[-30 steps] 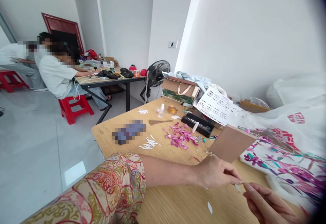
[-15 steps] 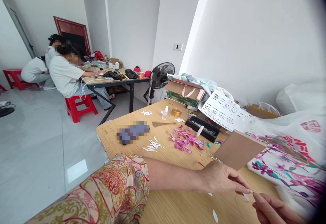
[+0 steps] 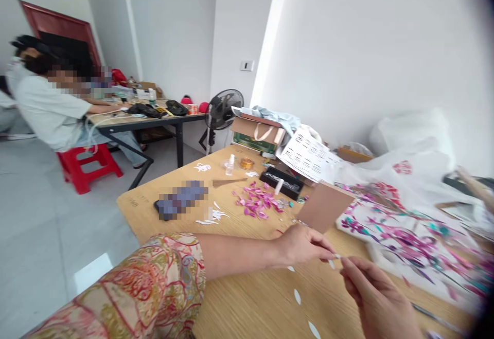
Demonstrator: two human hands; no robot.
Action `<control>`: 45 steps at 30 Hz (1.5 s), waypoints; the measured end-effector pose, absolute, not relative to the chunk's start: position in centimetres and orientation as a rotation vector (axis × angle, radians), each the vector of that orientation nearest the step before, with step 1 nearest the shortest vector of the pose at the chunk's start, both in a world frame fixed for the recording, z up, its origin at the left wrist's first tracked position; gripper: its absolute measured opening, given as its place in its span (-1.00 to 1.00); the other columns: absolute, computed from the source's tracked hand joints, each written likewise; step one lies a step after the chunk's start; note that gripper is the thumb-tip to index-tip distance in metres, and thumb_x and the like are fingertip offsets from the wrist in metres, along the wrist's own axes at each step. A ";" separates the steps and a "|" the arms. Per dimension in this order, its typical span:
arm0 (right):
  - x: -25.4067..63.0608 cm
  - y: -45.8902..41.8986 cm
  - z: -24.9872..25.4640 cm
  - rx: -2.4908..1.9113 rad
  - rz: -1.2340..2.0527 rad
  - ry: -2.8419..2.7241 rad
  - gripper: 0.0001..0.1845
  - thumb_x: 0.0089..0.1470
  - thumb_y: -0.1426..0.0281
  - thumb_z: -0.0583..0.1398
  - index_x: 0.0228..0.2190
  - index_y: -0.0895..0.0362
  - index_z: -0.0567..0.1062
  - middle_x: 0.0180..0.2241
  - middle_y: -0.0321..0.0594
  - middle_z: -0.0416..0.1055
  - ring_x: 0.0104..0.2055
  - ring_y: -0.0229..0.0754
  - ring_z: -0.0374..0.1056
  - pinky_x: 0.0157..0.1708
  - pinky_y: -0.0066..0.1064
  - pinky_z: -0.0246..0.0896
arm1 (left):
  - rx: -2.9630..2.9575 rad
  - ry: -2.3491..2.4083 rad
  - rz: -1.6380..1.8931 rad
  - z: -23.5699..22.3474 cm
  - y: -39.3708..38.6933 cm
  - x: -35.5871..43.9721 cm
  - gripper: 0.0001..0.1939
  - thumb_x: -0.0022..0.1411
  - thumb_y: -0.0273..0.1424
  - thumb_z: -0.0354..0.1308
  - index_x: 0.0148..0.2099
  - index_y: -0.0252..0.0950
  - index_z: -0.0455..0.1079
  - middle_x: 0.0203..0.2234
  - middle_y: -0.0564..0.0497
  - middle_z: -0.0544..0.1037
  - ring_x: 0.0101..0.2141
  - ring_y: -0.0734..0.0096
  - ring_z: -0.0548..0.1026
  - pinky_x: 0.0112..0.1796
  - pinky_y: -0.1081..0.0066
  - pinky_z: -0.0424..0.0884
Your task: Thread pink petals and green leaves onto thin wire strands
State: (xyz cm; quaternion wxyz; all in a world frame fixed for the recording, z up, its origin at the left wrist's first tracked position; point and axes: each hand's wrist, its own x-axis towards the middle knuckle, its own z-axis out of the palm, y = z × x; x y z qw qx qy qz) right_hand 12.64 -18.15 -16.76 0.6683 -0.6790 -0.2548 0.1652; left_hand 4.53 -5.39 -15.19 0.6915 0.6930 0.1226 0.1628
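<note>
My left hand [image 3: 304, 246] reaches across the wooden table [image 3: 247, 298], its thumb and finger pinched on a small whitish piece [image 3: 337, 256]. My right hand [image 3: 374, 287] meets it from the right, fingertips pinched at the same spot. What exactly sits between the fingertips is too small to make out. White leaf-shaped cutouts [image 3: 297, 297] lie in a line on the tabletop below my hands. Just beyond them, a brown board [image 3: 326, 205] stands tilted, and a heap of pink petals [image 3: 260, 201] is spread to its left.
A phone [image 3: 181, 199], more white cutouts [image 3: 214, 216], a spray bottle [image 3: 230, 165] and a black tray [image 3: 281, 182] occupy the table. Flower-patterned material [image 3: 409, 241] and plastic bags [image 3: 409, 148] crowd the right. A fan [image 3: 226, 110] stands behind; a co-worker [image 3: 50, 107] sits at another table.
The view has turned right, so everything sits further left in it. More of my right hand shows. Both hands stay pinched together fingertip to fingertip.
</note>
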 end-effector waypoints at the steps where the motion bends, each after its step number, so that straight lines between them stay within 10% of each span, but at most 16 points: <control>1: 12.2 -18.1 -16.3 -1.530 0.417 -0.555 -0.70 -0.32 0.19 0.30 -0.59 0.16 0.44 -0.69 -0.34 0.23 -0.65 -0.37 0.06 -0.72 -0.57 -0.05 | 1.571 0.270 0.365 -14.9 -5.4 4.4 -0.84 -0.08 -0.43 0.19 -0.38 -0.38 0.47 -0.61 0.10 0.39 -0.50 0.58 0.33 -0.38 0.57 0.25; 45: 10.6 -17.4 -15.7 -1.470 0.410 -0.626 -0.76 -0.18 0.22 0.22 -0.57 0.15 0.41 -0.66 -0.38 0.22 -0.65 -0.38 0.06 -0.66 -0.53 -0.05 | 1.799 0.268 0.449 -14.3 -5.3 4.4 -0.83 -0.02 -0.38 0.10 -0.43 -0.40 0.43 -0.54 0.02 0.47 -0.43 0.46 0.39 -0.37 0.51 0.28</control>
